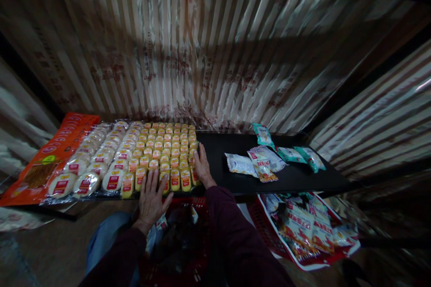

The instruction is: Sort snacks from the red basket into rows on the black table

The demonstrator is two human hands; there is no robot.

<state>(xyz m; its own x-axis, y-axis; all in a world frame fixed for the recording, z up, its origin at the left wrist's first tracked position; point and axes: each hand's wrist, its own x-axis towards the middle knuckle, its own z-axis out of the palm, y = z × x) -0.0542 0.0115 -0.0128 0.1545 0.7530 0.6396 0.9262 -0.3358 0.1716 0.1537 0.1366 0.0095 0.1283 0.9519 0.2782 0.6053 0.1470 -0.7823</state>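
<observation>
Rows of small yellow wrapped cakes (167, 145) stand packed together on a black shelf (215, 150). My left hand (152, 197) lies with spread fingers against the front of these cakes, fingertips on the nearest row. Along their right side my right hand (202, 167) is held flat, fingers stretched toward the back and touching the end of the rows. Neither hand grips anything. Left of the yellow cakes lie rows of round white wrapped cakes (112, 180), and beyond them large orange packets (43, 161).
White snack bags (261, 165) and green packets (290, 154) lie loose on the shelf's right part. Below stand a red basket (269, 228) of snack bags and another red basket (198, 233) between my arms. A striped printed sheet (188, 45) hangs behind; dark frame bars edge the shelf.
</observation>
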